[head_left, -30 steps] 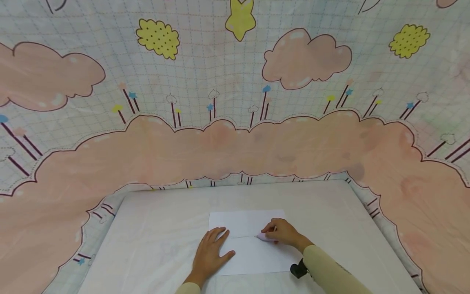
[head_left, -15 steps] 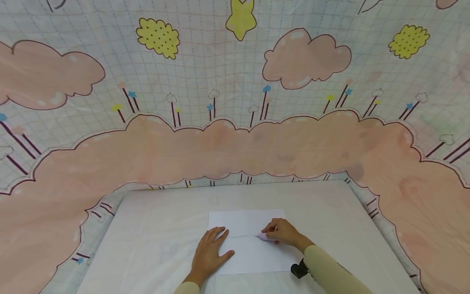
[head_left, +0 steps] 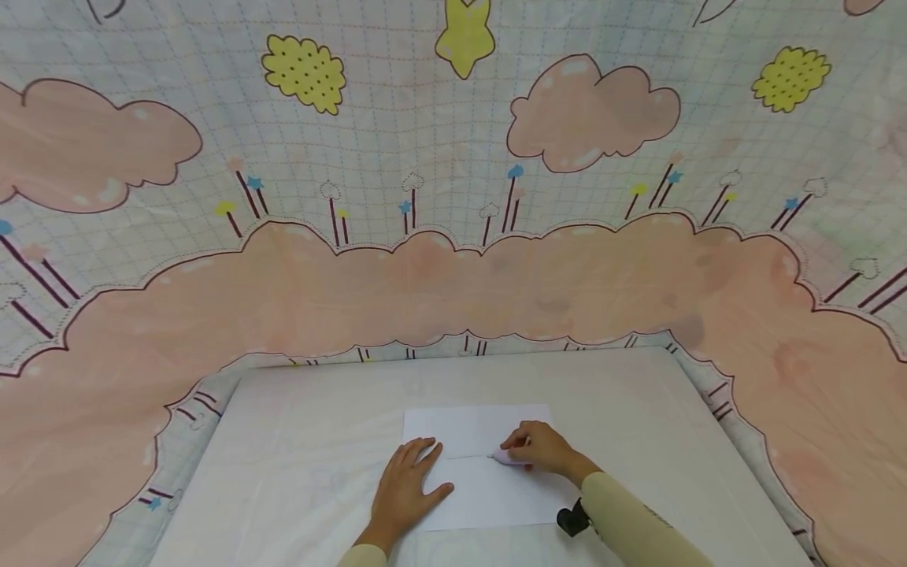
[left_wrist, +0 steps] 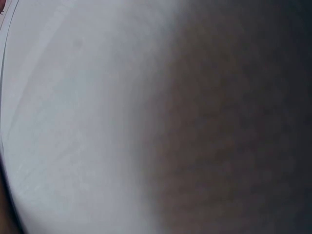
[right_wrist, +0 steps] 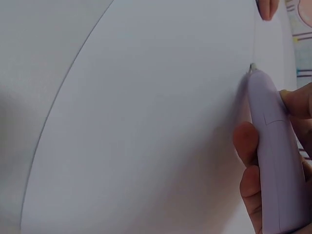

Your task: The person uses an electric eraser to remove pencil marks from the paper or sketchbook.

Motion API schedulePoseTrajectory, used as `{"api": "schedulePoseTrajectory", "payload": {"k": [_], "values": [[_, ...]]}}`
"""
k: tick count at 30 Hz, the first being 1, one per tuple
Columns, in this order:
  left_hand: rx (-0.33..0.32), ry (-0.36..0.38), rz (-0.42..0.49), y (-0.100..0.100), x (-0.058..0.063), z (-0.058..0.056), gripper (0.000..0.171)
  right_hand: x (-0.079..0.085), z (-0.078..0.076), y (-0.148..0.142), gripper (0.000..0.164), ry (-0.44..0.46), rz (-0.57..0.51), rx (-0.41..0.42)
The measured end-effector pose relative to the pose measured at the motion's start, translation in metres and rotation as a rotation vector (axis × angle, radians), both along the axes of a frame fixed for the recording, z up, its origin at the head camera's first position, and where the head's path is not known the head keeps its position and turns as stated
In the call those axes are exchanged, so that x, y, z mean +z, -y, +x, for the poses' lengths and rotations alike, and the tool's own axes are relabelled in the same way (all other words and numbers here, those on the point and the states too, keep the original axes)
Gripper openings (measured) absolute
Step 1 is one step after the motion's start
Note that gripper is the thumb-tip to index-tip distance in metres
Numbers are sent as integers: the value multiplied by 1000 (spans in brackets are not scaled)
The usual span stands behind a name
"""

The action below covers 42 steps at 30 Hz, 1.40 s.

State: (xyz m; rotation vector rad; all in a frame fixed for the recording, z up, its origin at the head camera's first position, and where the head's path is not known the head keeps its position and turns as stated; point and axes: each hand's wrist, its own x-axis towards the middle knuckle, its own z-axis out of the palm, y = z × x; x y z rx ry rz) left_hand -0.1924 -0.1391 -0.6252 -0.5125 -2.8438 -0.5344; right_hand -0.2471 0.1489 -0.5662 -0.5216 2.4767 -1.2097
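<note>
A sheet of white paper (head_left: 489, 500) lies on the table, with a thin line (head_left: 466, 457) running across its middle. My left hand (head_left: 405, 487) rests flat on the paper's left side, fingers spread. In my right hand (head_left: 549, 449) I grip a light purple utility knife (right_wrist: 279, 161), its small metal tip right at the line and pointing left. The right wrist view shows thumb and fingers wrapped around the knife's smooth body. Fingertips (right_wrist: 267, 9) of the left hand appear at that view's top edge. The left wrist view is mostly blocked by a dark, blurred surface.
The white-covered table (head_left: 305, 441) extends around the paper on all sides. Behind it hangs a patterned curtain (head_left: 425, 291) with peach clouds and stars. A black heart-shaped piece (head_left: 572, 520) sits by the right sleeve (head_left: 631, 520).
My right hand and the knife have shifted slightly left along the line on the paper. The left hand stays in place.
</note>
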Motion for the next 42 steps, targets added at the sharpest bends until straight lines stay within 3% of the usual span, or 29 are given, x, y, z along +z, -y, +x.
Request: {"api": "schedulePoseTrajectory", "payload": {"k": [14,28,42], "values": [[7,6,-4,1,-4,1,70,-4,1,0,14,5,-9,-7],[6,-57,4,2,-6,-1,69,1,0,-5,14,-11,29,-19],[6,-14,12,0,-1,0,69,2,0,3,15,2,6,-5]]}}
